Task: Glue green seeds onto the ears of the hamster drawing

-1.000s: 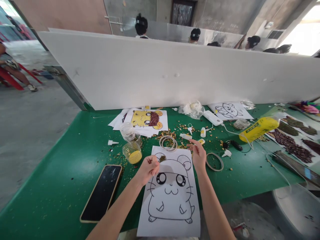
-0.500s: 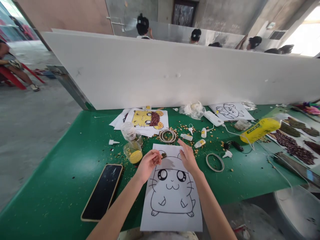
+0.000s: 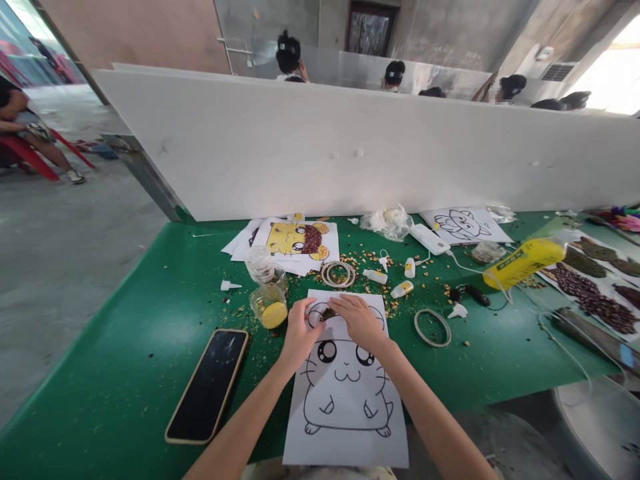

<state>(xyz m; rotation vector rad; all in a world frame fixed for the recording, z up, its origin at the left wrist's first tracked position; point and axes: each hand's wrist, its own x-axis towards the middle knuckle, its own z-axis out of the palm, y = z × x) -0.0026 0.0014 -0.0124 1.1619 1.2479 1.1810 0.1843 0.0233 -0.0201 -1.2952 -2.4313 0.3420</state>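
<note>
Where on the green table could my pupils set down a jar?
The widest patch of tabletop, lightly speckled, is left of the phone. A smaller one lies between the lone ring and the tabletop's near edge. Crowding is worst just beyond the drawing: overlapping rings, bottles and loose grains.

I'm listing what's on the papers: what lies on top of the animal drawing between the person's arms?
On the drawing, a small dark clump sits in one ear. The left hand and right hand overlap the drawing's upper part; whatever lies beneath them is hidden.
</note>
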